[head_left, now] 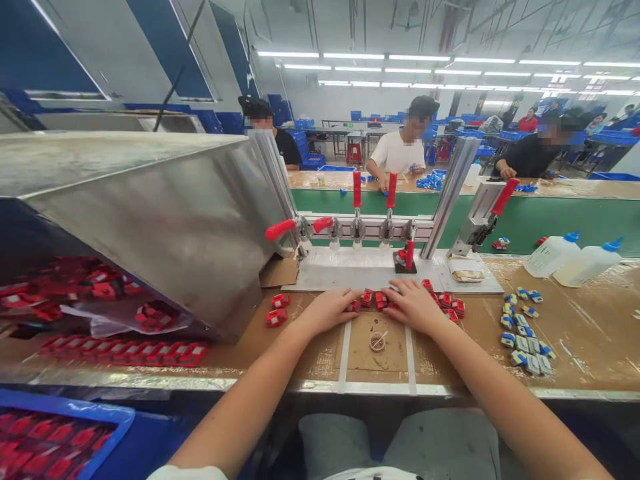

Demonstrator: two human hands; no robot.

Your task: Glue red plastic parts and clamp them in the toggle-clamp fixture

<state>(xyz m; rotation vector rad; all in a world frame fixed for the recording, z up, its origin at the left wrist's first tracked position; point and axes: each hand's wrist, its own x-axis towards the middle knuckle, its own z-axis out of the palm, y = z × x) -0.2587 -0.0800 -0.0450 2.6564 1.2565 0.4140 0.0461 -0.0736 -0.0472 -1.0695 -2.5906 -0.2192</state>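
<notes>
Brown, scuffed surface (320,363) runs beneath both forearms, and a tan, rubber-like looped ring (377,342) lies on it, between the hands and nearer the body than either. A block drawn back over that loop could ride up and tip, since it appears loose. Bare forearms slant inward from wide elbows, palms down, bringing the left hand (334,308) and the right hand (413,307) close together. Their fingers reach forward and inward, looking extended rather than clenched, and touch the ends of a short row of small red plastic blocks (367,298) lying between them. Whether either hand pinches a block cannot be told, as the undersides are hidden. Uneven pressure from the two sides could buckle that row. Just right of the right hand, a loose cluster of similar red blocks (445,300) could scatter if its outer edge swung that way. Beyond the right hand's fingertips, a red-handled metal clamp (410,256) stands over a low black base (404,268); a hurried forward reach might knock knuckles against it.
</notes>
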